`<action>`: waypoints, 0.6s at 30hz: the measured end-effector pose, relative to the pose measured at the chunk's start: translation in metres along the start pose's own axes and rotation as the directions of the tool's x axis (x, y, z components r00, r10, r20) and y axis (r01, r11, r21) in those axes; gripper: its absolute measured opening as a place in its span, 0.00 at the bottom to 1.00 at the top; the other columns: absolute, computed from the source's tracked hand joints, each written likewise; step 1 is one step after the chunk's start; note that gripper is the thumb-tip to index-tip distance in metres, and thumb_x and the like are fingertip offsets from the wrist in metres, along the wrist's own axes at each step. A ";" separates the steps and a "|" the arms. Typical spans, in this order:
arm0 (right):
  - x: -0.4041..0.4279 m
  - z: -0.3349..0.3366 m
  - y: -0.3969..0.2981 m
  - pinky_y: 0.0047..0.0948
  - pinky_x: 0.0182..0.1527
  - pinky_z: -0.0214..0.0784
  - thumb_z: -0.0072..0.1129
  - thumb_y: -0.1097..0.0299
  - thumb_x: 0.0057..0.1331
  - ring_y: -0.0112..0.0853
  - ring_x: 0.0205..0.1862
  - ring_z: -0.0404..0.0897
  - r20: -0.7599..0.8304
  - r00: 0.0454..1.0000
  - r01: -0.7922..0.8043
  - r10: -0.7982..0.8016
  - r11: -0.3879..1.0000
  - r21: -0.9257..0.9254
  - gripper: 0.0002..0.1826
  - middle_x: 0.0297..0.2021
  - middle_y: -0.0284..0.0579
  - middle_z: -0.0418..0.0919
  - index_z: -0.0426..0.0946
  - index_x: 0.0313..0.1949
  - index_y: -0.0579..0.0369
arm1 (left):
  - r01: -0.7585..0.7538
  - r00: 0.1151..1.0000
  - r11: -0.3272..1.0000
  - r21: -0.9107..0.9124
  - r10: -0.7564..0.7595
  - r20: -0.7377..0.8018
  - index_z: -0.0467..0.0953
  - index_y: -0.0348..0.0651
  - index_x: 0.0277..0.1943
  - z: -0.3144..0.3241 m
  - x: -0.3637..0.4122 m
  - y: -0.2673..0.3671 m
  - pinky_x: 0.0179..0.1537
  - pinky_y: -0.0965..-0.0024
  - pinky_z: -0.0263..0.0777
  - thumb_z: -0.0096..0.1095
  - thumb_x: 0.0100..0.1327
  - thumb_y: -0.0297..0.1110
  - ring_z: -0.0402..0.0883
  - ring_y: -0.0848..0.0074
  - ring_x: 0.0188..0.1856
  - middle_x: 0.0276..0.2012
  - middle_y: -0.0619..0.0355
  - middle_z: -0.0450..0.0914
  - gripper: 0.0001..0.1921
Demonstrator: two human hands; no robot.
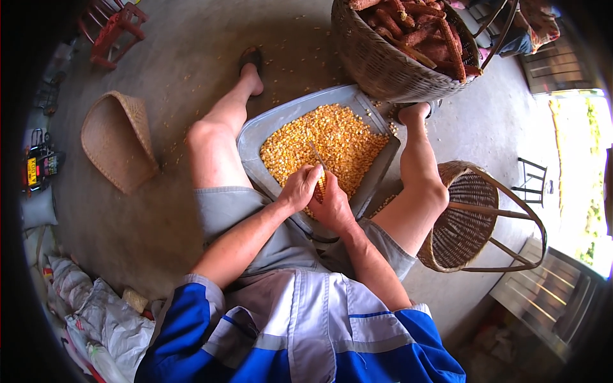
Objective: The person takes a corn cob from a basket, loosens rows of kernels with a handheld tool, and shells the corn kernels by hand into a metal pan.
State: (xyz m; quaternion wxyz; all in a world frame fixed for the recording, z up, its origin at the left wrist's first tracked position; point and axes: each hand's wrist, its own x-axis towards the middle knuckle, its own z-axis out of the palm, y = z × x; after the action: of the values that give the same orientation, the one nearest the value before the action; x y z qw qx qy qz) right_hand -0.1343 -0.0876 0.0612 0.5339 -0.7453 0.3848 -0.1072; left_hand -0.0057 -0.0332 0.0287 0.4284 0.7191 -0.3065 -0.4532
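My left hand is closed around a partly shelled corn cob that shows yellow kernels and a reddish core. Pressed close beside it, my right hand grips a thin metal tool, whose narrow shaft points away from me; its near end is hidden in the fingers. Both hands are above a grey tub between my legs. Loose yellow corn kernels cover much of the tub's bottom.
A large woven basket heaped with bare reddish cobs stands beyond the tub. A handled basket lies tipped at right, a woven scoop at left. Stray kernels dot the concrete floor. A red stool, sacks and another person are farther out.
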 end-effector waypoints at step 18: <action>0.001 0.002 0.012 0.44 0.46 0.76 0.68 0.64 0.59 0.53 0.45 0.82 -0.052 0.997 -0.063 0.062 0.998 -0.010 0.32 0.43 0.64 0.80 0.62 0.57 0.64 | -0.033 0.998 0.996 -0.080 0.036 0.045 0.73 0.32 0.53 0.003 -0.003 -0.004 0.47 0.69 0.73 0.55 0.71 0.45 0.80 0.72 0.45 0.43 0.52 0.81 0.22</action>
State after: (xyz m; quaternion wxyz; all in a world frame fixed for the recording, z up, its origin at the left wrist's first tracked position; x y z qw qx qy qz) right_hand -0.1376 -0.0890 0.0500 0.5226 -0.7330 0.4220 -0.1073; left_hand -0.0093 -0.0296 0.0256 0.4570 0.6854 -0.3106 -0.4742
